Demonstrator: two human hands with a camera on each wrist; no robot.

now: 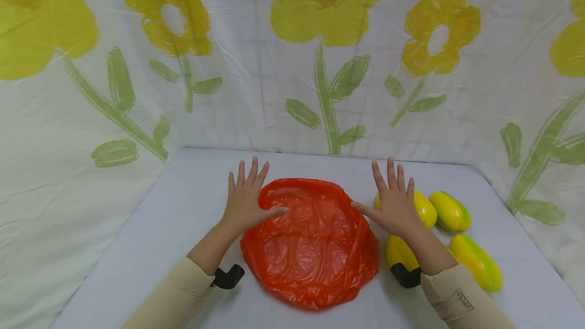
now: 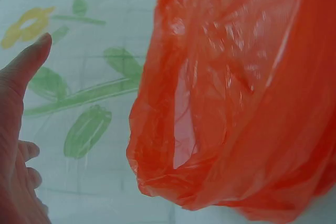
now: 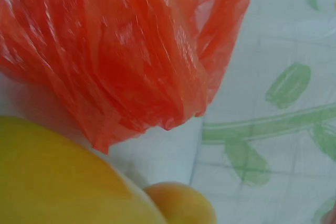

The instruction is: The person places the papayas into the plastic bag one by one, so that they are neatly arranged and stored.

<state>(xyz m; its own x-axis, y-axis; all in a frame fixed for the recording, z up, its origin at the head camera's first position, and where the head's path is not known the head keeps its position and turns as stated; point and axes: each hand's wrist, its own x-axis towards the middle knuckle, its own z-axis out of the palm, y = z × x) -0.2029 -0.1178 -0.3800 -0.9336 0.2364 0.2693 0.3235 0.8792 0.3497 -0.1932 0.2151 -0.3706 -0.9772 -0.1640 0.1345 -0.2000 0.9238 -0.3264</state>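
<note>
A red plastic bag (image 1: 311, 248) sits in the middle of the table, its mouth spread wide and facing up. My left hand (image 1: 247, 202) is held at the bag's left rim with fingers spread and straight, holding nothing. Across from it, my right hand (image 1: 395, 207) is likewise spread and empty, its thumb close to the bag's right rim. The left wrist view shows the thumb (image 2: 31, 61) apart from the bag's crumpled side (image 2: 220, 77). Yellow-green, mango-shaped fruits (image 1: 450, 211) lie beside the bag, partly hidden by my right hand and forearm.
Another such fruit (image 1: 477, 262) rests nearer the front right of the white table (image 1: 151, 248). A black wrist mount (image 1: 228, 276) sticks out from each sleeve. White sheeting painted with yellow flowers (image 1: 247, 90) encloses the table at the back and sides.
</note>
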